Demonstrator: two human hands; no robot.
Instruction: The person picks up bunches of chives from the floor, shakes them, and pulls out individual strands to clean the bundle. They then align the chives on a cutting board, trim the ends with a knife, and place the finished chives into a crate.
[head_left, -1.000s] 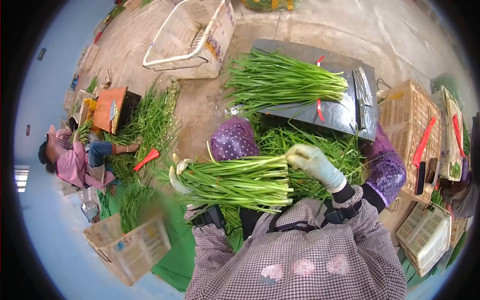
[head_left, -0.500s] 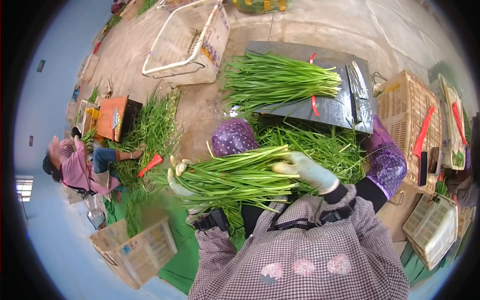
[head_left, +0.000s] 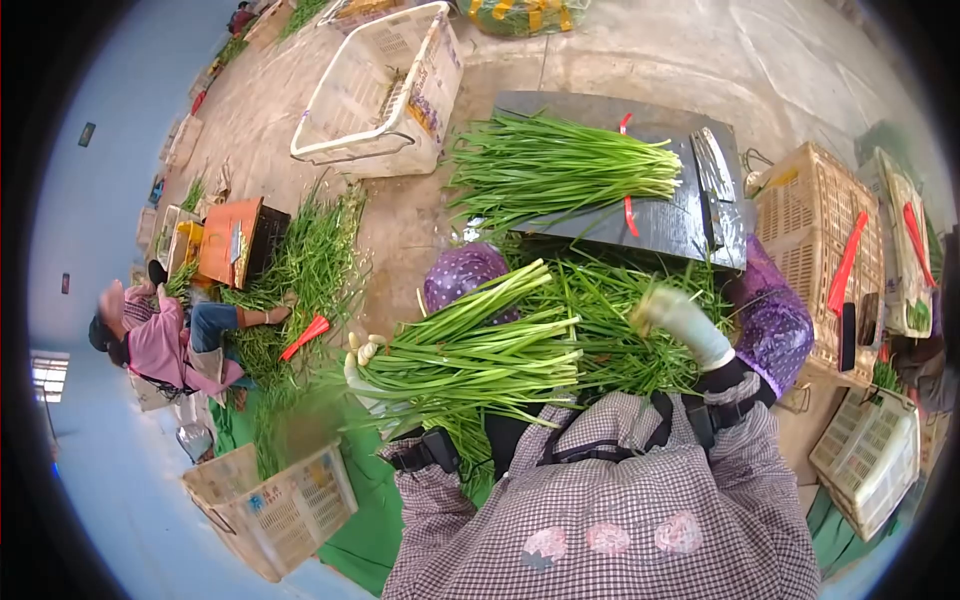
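Note:
My gloved left hand (head_left: pixel 358 372) is closed around the leafy side of a loose bunch of garlic chives (head_left: pixel 480 345), held above my lap. The pale cut ends point right and fan out unevenly. My gloved right hand (head_left: pixel 672 312) is apart from that bunch, above a heap of loose green leaves (head_left: pixel 620 290) between my knees. Its fingers are smeared by motion, so I cannot make out whether they hold anything. Ahead, a neat pile of garlic chives (head_left: pixel 570 160) lies on a dark board (head_left: pixel 660 225), across a red tie (head_left: pixel 631 216).
Knife-like blades (head_left: pixel 712 165) lie on the board's right side. A white crate (head_left: pixel 425 120) stands ahead left, a tan crate (head_left: pixel 815 240) with red ties (head_left: pixel 848 262) at right. Another crate (head_left: pixel 290 505) is behind left. A co-worker (head_left: pixel 165 335) sits at left beside heaped greens (head_left: pixel 315 240).
My right hand has moved right, away from the cut ends of the bunch. Some stalks at its upper edge now angle upward. My left hand keeps its hold.

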